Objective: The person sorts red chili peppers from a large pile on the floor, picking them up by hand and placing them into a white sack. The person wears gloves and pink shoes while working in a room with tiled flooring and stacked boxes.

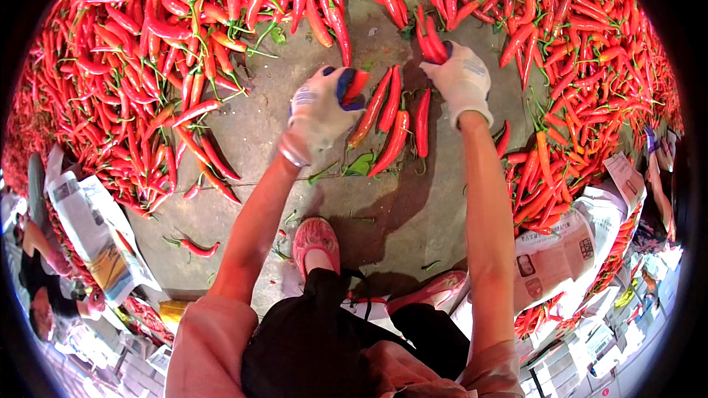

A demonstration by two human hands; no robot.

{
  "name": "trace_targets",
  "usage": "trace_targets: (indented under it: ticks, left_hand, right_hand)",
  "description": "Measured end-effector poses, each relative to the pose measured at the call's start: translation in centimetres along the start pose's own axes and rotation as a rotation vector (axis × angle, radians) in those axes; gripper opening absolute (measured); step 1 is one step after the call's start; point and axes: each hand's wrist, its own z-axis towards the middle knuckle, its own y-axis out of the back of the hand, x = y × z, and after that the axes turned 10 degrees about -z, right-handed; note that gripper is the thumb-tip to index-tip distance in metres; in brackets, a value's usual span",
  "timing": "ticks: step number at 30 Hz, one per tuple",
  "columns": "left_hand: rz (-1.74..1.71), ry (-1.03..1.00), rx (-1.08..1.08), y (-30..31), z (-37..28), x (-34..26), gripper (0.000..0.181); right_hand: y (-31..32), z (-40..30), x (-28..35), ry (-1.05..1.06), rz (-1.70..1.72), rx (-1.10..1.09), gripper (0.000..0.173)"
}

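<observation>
My left hand (326, 108), in a white glove with blue-coated fingertips, is closed around a red chili pepper (355, 87), most of which the fingers hide. In my right hand (460, 72), gloved the same way, are a few red chili peppers (430, 38) pointing away from me. Between and below the hands, several loose red chili peppers (391, 143) lie side by side on the concrete floor (265, 177). A green leaf (360, 165) lies beside their stems.
Large heaps of red chilies rise at the left (133, 66), ahead and at the right (575, 66). Newspaper sheets (99, 232) lie at the lower left, others (558, 254) at the lower right. One chili (196, 247) lies near my feet. Another person (50, 271) is at the far left edge.
</observation>
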Motion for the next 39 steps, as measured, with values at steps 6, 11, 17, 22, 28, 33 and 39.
trace_targets:
  ticks: [6,11,17,22,28,33,39]
  left_hand:
    - [-0.330,0.241,-0.029,1.3,-3.8,-0.4,0.041]
    - [-0.004,0.114,-0.008,-2.4,-4.6,-1.3,0.044]
    - [0.089,0.077,-0.006,-3.3,-4.7,-0.6,0.034]
    - [-0.389,0.174,-0.006,-1.0,-4.7,2.2,0.030]
    - [-0.804,0.346,0.020,-2.8,-2.9,0.9,0.029]
    - [-0.044,0.137,0.074,-4.6,-0.2,-2.4,0.040]
    - [0.276,0.028,0.180,-5.0,0.5,-3.2,0.042]
  right_hand:
    - [-3.5,-5.0,-7.4,0.007,1.225,-0.021,0.028]
    - [-6.7,-10.5,-7.6,-0.157,1.762,0.199,0.027]
    - [-5.1,-14.1,-9.1,-0.298,1.319,-0.090,0.038]
    - [-2.5,-16.8,-15.3,-0.664,0.360,-0.492,0.060]
    - [-3.3,-16.0,-8.0,-0.301,0.894,-0.273,0.051]
    - [-6.7,-12.8,-1.8,-0.148,0.369,-0.119,0.060]
    - [-6.7,-12.5,-4.4,-0.217,0.268,-0.173,0.055]
